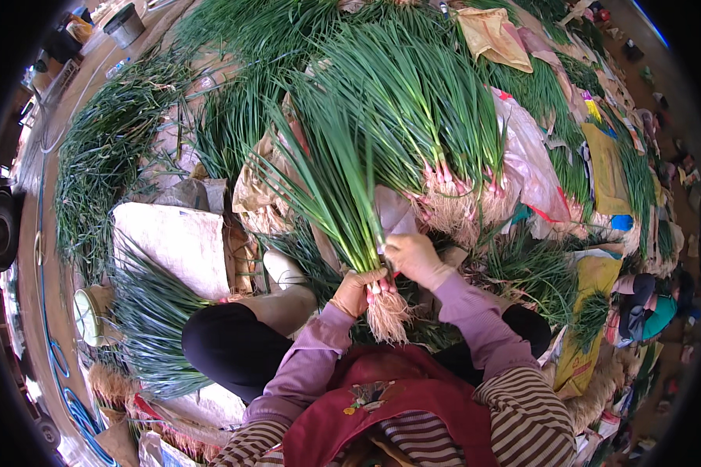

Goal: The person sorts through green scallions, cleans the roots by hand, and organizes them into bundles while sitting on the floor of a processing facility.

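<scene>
A bunch of green onions [331, 194] stands in front of me, leaves pointing away and pale stringy roots [388, 315] hanging toward my lap. My left hand [357, 290], in a tan glove, is wrapped round the bunch just above its pinkish bulbs. Against the right side of the stalks, my gloved right hand [417, 258] is closed in a pinch; what its fingers hold is too small to make out. Just beyond my hands lies a larger pile of green onions [420, 117], bulbs and roots turned toward me.
More green onions [152, 319] lie left of my knee, beside a pale folded sack [175, 249]. A pale green bucket [93, 315] and a blue hose [78, 409] are at the far left. Yellow sacks [592, 311] lie to the right, near another person [654, 311].
</scene>
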{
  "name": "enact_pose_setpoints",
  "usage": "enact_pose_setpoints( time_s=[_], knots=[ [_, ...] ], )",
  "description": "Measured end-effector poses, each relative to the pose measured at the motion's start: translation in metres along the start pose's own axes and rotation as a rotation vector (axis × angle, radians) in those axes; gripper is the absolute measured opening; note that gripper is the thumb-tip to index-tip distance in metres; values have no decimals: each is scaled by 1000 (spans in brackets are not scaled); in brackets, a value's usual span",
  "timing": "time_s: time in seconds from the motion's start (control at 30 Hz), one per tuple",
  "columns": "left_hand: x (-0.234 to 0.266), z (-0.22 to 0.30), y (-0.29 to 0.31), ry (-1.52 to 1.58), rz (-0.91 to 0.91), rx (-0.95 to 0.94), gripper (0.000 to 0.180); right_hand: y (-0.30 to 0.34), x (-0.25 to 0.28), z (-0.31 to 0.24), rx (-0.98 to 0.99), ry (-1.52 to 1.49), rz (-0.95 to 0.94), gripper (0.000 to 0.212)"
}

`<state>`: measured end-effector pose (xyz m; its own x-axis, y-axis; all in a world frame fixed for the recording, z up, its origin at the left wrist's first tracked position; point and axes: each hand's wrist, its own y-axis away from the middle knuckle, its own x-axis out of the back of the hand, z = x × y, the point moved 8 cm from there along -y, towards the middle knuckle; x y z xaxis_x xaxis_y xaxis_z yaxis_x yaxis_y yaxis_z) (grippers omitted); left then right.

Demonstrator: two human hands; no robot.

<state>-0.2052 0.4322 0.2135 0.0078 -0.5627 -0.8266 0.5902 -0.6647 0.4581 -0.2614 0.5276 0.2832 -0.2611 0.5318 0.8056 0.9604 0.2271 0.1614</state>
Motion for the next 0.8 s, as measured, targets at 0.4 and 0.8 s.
enact_pose_setpoints(
  time_s=[0.4,0.8],
  knots=[
    [4,11,18,-111,108,-93,16,-30,1,80,-250,300,-97,24],
    [-7,9,8,-16,8,-54,27,-72,181,94,-251,437,839,27]
  ],
)
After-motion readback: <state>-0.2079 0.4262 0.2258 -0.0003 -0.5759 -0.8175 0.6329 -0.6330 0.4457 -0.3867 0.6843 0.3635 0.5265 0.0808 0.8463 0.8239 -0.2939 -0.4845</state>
